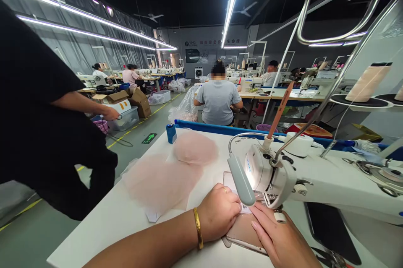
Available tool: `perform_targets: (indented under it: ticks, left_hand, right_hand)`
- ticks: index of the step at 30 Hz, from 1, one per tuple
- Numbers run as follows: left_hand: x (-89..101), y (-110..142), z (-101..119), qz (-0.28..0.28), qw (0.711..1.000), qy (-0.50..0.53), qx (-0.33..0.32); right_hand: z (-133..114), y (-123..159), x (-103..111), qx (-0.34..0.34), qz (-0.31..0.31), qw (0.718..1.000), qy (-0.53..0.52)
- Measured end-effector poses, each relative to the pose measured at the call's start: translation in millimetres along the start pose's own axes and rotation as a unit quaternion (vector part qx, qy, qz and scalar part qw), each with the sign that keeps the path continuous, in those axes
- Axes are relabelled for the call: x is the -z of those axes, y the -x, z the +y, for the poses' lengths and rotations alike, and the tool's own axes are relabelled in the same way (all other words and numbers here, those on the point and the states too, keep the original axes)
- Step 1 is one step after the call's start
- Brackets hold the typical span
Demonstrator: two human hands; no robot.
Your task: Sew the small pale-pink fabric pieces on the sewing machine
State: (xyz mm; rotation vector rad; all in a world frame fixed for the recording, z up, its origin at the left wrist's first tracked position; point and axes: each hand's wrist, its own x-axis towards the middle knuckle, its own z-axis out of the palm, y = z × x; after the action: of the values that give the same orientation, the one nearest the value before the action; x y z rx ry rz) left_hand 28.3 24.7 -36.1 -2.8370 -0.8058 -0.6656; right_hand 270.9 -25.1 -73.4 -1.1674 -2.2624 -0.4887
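A sewing machine [292, 171] stands at the right, its slim grey lamp [241, 180] hanging over the work. Under it lies a flat beige-pink panel [247, 232] with a pale edge. My left hand [218, 211], with a gold bangle at the wrist, rests on the panel's left side. Its fingers are curled together at a small white label [244, 208] with dark print. My right hand [280, 232] lies flat on the panel, fingers stretched toward the label and close below the needle area. The presser foot is partly hidden.
Sheer pink fabric pieces [160, 180] and a rounded pink piece [197, 147] lie on the white table [103, 234]. A blue thread spool [171, 133] stands behind them. A phone [332, 232] and scissors [330, 257] lie right. A person in black [37, 113] stands left; others sit ahead.
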Motion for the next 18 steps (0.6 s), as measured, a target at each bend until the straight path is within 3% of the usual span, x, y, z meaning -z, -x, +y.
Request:
perform_targets:
  ticks: [8, 13, 18]
  left_hand:
    - [-4.2, 1.0, -1.5, -0.022, 1.0, 0.003, 0.002]
    - [5.1, 2.5, 1.3, -0.039, 0.999, 0.018, 0.015]
    - [7.6, -9.0, -19.7, -0.045, 0.994, 0.059, 0.074]
  right_hand:
    - [0.0, 1.0, -3.8, 0.005, 0.009, 1.0, -0.003]
    - [9.0, -1.4, -10.7, 0.049, 0.014, 0.999, 0.007]
    - [25.6, -8.5, -32.4, 0.095, 0.052, 0.994, -0.003]
